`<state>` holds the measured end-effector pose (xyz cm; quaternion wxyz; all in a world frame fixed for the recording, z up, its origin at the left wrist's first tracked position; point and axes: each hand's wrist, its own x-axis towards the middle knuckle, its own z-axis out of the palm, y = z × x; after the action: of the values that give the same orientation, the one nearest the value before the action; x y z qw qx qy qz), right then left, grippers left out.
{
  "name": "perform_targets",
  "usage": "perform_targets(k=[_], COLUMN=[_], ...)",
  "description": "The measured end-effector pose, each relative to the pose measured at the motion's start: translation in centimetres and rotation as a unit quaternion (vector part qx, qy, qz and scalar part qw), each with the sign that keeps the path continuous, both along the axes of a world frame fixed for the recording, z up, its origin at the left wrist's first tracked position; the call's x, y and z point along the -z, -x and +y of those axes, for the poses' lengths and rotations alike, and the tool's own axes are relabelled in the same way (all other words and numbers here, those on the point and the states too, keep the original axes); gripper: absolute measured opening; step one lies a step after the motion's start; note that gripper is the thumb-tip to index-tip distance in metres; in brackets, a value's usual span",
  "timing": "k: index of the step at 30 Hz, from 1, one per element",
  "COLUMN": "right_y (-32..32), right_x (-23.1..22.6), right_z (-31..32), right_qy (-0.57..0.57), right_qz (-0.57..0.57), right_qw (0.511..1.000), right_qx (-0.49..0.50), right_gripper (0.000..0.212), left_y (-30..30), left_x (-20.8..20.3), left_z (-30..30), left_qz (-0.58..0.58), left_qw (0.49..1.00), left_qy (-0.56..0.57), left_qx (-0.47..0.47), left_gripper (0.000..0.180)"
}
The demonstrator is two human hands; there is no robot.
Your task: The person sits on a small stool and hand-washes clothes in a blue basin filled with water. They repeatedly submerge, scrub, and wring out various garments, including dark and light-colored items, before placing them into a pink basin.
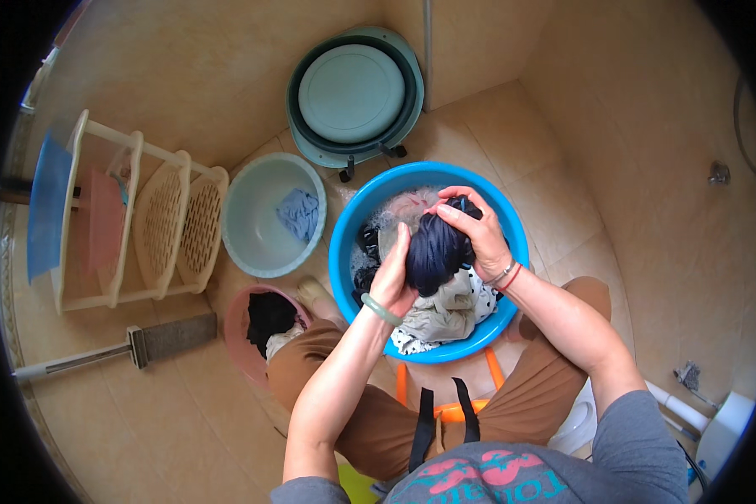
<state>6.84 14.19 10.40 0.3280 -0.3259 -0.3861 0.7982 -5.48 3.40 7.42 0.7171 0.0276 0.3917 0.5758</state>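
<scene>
Between my two hands, above a bright blue basin point(339, 277), is a bunched dark navy cloth garment point(435, 256). My left hand point(395, 277) presses its left side, while my right hand point(479, 235) wraps over its top and right side. Beneath, the basin holds soapy suds, a pale pink cloth point(413, 202), a light beige cloth point(452, 304) and a white cloth with dark spots point(416, 338). Some black cloth point(365, 273) shows at the basin's left. The palms and some fingertips are hidden by the garment.
Left of the blue basin stands a pale green basin point(242, 218) with a blue cloth point(298, 213). A pink basin point(245, 357) holds black and white cloths. Further left are a cream shelf rack point(166, 220) and a flat mop point(176, 338). A folding green tub point(353, 92) leans at the wall.
</scene>
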Motion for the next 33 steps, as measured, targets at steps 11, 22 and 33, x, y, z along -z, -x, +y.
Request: perform_targets(k=[11,22,33], right_y=[0.4,0.8,0.7], right_x=[0.4,2.5,2.7], right_z=[-0.8,-2.7,-2.1], right_qy=[-0.019,0.252,0.359], right_qz=[-0.011,0.089,0.133], right_qw=[0.998,0.963,0.912], right_qx=[0.052,0.036,-0.147], right_gripper=[0.012,0.023,0.036], left_y=[-1.2,-2.0,-2.6], left_x=[-2.2,-2.4,-6.0], left_z=[0.9,1.2,-0.5], left_qz=[0.147,0.338,0.764], left_qw=[0.963,0.887,0.567], left_qy=[0.105,0.017,-0.282], left_qx=[-0.199,-0.312,-0.121], left_gripper=[0.065,0.022,0.028])
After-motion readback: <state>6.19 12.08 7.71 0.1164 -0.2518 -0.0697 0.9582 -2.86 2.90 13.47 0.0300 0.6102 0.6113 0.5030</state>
